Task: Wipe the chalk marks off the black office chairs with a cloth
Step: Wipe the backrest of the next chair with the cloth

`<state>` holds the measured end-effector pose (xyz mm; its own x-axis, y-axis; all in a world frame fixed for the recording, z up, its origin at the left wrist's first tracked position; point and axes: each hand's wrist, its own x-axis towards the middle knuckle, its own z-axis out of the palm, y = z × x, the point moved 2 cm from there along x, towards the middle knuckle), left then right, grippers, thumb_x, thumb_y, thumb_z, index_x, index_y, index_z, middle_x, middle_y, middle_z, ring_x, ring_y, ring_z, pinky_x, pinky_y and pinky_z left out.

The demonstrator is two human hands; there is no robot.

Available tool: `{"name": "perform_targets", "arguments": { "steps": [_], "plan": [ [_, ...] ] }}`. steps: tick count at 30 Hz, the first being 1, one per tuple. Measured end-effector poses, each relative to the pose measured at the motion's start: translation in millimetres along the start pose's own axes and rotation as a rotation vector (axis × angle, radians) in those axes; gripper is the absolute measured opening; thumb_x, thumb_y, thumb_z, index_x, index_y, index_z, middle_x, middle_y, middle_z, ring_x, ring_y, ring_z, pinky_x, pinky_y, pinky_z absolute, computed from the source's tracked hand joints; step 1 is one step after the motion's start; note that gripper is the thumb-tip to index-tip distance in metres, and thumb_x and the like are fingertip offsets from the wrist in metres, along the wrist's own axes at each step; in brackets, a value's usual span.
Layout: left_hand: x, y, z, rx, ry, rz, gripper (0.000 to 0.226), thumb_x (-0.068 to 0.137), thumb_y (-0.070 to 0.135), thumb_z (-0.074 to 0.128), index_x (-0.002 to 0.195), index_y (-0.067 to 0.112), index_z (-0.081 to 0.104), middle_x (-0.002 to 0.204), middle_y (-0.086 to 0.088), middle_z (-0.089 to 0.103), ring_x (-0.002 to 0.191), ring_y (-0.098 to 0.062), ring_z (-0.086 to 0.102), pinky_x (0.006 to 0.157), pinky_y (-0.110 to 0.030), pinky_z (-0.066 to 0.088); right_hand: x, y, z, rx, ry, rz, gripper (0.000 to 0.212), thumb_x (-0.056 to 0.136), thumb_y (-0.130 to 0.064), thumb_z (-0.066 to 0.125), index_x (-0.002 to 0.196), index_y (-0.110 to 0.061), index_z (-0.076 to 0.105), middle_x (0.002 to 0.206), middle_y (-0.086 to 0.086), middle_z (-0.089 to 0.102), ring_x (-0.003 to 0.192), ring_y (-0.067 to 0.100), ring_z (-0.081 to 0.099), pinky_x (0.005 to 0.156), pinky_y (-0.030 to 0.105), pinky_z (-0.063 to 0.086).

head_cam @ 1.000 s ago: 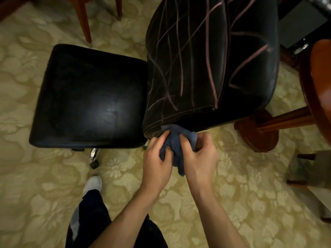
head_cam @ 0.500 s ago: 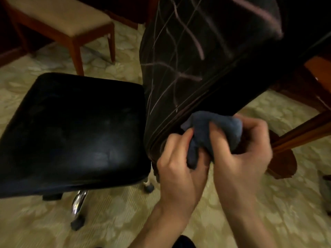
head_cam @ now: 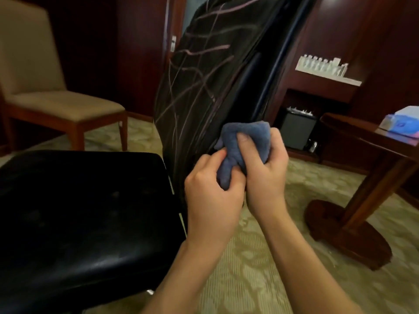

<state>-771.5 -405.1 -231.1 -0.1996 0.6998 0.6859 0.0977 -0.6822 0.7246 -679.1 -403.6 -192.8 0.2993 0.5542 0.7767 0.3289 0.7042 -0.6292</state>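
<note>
Patterned carpet (head_cam: 260,268) underfoot; left hand (head_cam: 210,196) and right hand (head_cam: 265,173) both clutch the bunched blue cloth (head_cam: 247,141) beside the chalk-marked chair back (head_cam: 204,87)

Fuzzy cloth (head_cam: 246,141); glossy, probably leather chair seat (head_cam: 79,211); polished wood table (head_cam: 362,137).

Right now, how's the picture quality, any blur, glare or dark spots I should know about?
Head view: dim, warm room light; the black seat shows soft glare patches and loses detail in shadow. The chalk marks on the backrest look streaked by motion blur. Wide-angle bending at the edges. The cloth and both hands are fairly sharp.
</note>
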Motion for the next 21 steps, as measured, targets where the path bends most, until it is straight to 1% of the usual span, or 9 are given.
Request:
{"name": "perform_targets", "arguments": {
  "steps": [3, 5, 8, 10, 13, 14, 15, 18, 21],
  "plan": [
    [-12, -3, 0, 0.033, -0.007, 0.026, 0.018, 0.088, 0.007, 0.070, 0.105, 0.012, 0.072, 0.084, 0.005, 0.062, 0.076, -0.008, 0.062, 0.070, -0.024, 0.053, -6, 4, -4, -0.072, -0.031, 0.001, 0.004, 0.091, -0.016, 0.065, 0.091, -0.015, 0.061, 0.095, 0.013, 0.060, 0.095, 0.024, 0.061, 0.084, 0.041, 0.051],
    [-16, -3, -5, 0.059, -0.006, 0.045, 0.018, 0.088, 0.006, 0.071, 0.106, 0.009, 0.072, 0.082, 0.006, 0.060, 0.074, -0.007, 0.061, 0.068, -0.017, 0.048, -7, 2, -8, -0.084, -0.054, -0.020, 0.008, 0.090, -0.021, 0.066, 0.093, -0.027, 0.063, 0.099, 0.012, 0.062, 0.111, 0.030, 0.060, 0.094, 0.052, 0.049],
    [-23, -11, -11, 0.122, 0.001, 0.080, 0.020, 0.085, 0.004, 0.073, 0.105, 0.008, 0.072, 0.081, 0.007, 0.058, 0.072, -0.003, 0.058, 0.067, -0.009, 0.043, -18, 3, -8, -0.045, -0.074, 0.008, 0.022, 0.088, -0.028, 0.066, 0.098, -0.048, 0.065, 0.117, 0.007, 0.062, 0.122, 0.022, 0.058, 0.101, 0.037, 0.048],
    [-37, -24, -15, 0.155, 0.001, 0.088, 0.020, 0.085, 0.005, 0.073, 0.104, 0.009, 0.072, 0.081, 0.008, 0.057, 0.071, -0.002, 0.058, 0.066, -0.009, 0.043, -37, 18, -6, 0.012, -0.059, 0.091, 0.017, 0.085, -0.037, 0.066, 0.101, -0.043, 0.065, 0.118, 0.010, 0.063, 0.117, 0.022, 0.061, 0.097, 0.037, 0.049],
    [-67, -52, -21, 0.190, -0.021, 0.021, 0.021, 0.082, 0.012, 0.066, 0.103, 0.010, 0.072, 0.082, 0.009, 0.059, 0.072, -0.003, 0.060, 0.066, -0.016, 0.047, -75, 52, -5, -0.004, -0.040, 0.206, 0.013, 0.082, -0.039, 0.069, 0.091, -0.030, 0.064, 0.106, 0.010, 0.065, 0.118, 0.037, 0.058, 0.096, 0.060, 0.046],
    [-79, -60, -22, 0.200, -0.034, -0.031, 0.020, 0.082, 0.016, 0.064, 0.100, 0.011, 0.072, 0.082, 0.009, 0.060, 0.073, -0.003, 0.060, 0.065, -0.018, 0.048, -87, 61, -5, -0.023, -0.039, 0.242, 0.015, 0.082, -0.039, 0.069, 0.087, -0.026, 0.063, 0.104, 0.010, 0.065, 0.118, 0.038, 0.057, 0.096, 0.063, 0.045],
    [-90, -68, -22, 0.210, -0.047, -0.081, 0.020, 0.082, 0.021, 0.062, 0.097, 0.012, 0.072, 0.080, 0.008, 0.060, 0.071, -0.004, 0.060, 0.064, -0.020, 0.047, -99, 67, -6, -0.031, -0.041, 0.280, 0.017, 0.081, -0.038, 0.069, 0.084, -0.023, 0.062, 0.104, 0.006, 0.065, 0.118, 0.035, 0.058, 0.095, 0.061, 0.046],
    [-119, -93, -21, 0.244, -0.095, -0.230, 0.019, 0.084, 0.020, 0.066, 0.100, 0.014, 0.074, 0.079, 0.008, 0.059, 0.070, -0.007, 0.059, 0.062, -0.014, 0.043, -127, 85, -9, -0.106, -0.060, 0.344, 0.024, 0.076, -0.041, 0.067, 0.076, -0.019, 0.059, 0.108, -0.017, 0.064, 0.122, 0.011, 0.056, 0.096, 0.034, 0.046],
    [-137, -114, -20, 0.285, -0.203, -0.381, 0.021, 0.086, 0.011, 0.071, 0.107, 0.016, 0.074, 0.081, 0.008, 0.058, 0.075, -0.007, 0.058, 0.066, -0.011, 0.042, -151, 105, -12, -0.182, -0.064, 0.413, 0.026, 0.073, -0.042, 0.066, 0.073, -0.017, 0.059, 0.109, -0.020, 0.062, 0.122, 0.004, 0.053, 0.094, 0.033, 0.045]
  ]
}}
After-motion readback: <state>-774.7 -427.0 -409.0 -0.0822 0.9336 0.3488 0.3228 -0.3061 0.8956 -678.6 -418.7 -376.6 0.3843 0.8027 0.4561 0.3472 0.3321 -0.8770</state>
